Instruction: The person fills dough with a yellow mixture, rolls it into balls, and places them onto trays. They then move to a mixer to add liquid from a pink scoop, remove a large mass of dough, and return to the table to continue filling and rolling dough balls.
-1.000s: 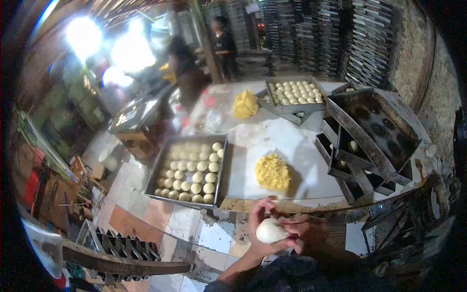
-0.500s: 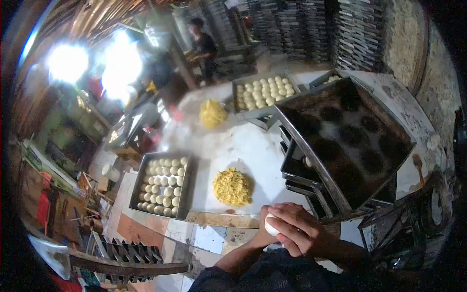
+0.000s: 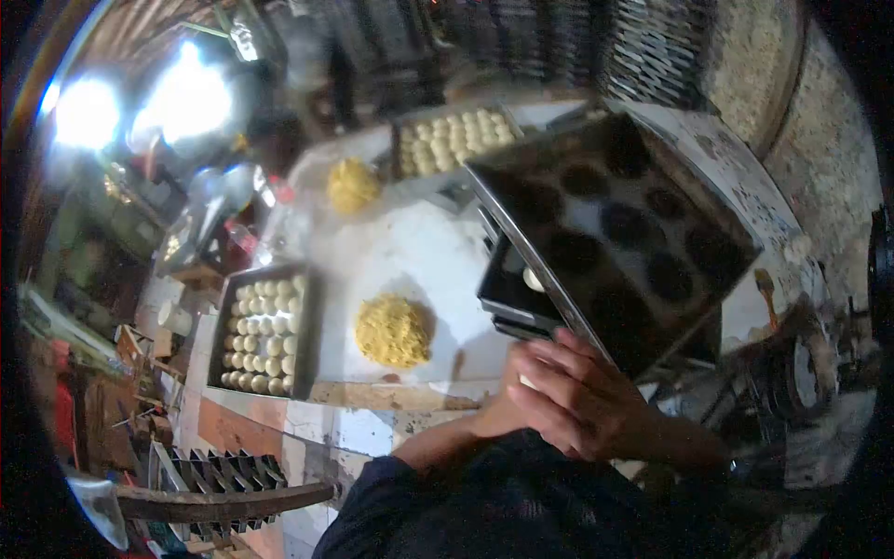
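Note:
Close to the table's front edge, my left hand (image 3: 504,402) and my right hand (image 3: 579,402) are cupped together. Between the palms sits a dough ball (image 3: 528,382), with only a pale sliver of it showing. The right fingers lie over the top of it, and the left hand is mostly behind them. To the left of my hands, a mound of yellow filling (image 3: 392,331) rests on the white tabletop (image 3: 447,279). Just beyond them another pale dough ball (image 3: 534,279) shows in a dark pan under the large tray.
A tray of dough balls (image 3: 304,345) stands at the table's left edge, another tray (image 3: 456,140) at the back. A second yellow mound (image 3: 352,185) lies near it. On the right, a large blackened tray (image 3: 615,233) tops stacked pans; a brush (image 3: 766,296) lies beyond.
My view has swung, so the table appears shifted left and up. My hands remain clasped round the dough ball, now more covered by the right fingers and nearer the large tray.

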Motion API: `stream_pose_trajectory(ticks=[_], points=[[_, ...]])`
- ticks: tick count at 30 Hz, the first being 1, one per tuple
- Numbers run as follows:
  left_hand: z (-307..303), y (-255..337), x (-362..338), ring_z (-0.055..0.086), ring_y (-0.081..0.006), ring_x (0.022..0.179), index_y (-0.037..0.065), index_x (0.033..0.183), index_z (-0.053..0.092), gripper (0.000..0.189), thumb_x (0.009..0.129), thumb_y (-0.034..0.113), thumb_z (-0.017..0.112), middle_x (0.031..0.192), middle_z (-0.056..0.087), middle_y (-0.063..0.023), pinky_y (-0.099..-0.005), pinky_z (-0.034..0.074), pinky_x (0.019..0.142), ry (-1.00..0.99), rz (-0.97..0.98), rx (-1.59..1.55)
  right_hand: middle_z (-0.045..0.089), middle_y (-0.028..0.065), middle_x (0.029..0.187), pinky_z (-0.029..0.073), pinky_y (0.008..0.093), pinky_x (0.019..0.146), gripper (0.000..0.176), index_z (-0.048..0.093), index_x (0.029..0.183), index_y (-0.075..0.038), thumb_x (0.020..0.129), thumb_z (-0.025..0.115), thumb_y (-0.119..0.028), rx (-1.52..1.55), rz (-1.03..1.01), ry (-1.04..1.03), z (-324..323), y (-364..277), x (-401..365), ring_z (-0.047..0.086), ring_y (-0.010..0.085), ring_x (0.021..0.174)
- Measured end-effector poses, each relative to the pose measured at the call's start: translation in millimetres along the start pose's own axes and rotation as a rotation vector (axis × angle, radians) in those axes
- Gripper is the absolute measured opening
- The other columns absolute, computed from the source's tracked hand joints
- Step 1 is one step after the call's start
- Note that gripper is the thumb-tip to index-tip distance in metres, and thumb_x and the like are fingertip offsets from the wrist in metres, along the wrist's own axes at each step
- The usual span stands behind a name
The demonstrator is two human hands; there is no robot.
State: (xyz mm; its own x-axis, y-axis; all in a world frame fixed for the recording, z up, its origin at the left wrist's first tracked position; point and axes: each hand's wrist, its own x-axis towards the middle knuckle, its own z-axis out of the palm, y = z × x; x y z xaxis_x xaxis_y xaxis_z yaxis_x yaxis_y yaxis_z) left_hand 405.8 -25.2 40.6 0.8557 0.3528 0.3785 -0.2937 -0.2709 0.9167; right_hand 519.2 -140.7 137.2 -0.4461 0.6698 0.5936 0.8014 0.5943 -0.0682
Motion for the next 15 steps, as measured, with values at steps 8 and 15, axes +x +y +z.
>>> stream_pose_trajectory(ticks=[8, 15], points=[[19, 11, -1, 0.057, -0.0160, 0.068, 0.004, 0.088, 0.059, 0.013, 0.083, 0.012, 0.069, 0.076, 0.058, -0.0033, -0.0287, 0.040, 0.050, 0.150, 0.256, 0.700, 0.053, 0.0174, 0.114, 0.052, 0.0432, 0.089, 0.036, 0.051, 0.114, 0.000, 0.087, 0.061, -0.022, 0.061, -0.032, -0.141, -10, 23, -3, 0.057, 0.0359, 0.104], [-21, 39, 6, 0.045, -0.0076, 0.060, 0.001, 0.090, 0.055, 0.018, 0.079, 0.000, 0.069, 0.085, 0.060, -0.0074, -0.0252, 0.038, 0.053, 0.142, -0.008, -0.055, 0.062, 0.0141, 0.090, 0.048, 0.0346, 0.076, 0.026, 0.057, 0.103, 0.004, 0.094, 0.053, -0.021, 0.316, 0.440, 0.083, -31, 111, 36, 0.062, 0.0300, 0.078]])
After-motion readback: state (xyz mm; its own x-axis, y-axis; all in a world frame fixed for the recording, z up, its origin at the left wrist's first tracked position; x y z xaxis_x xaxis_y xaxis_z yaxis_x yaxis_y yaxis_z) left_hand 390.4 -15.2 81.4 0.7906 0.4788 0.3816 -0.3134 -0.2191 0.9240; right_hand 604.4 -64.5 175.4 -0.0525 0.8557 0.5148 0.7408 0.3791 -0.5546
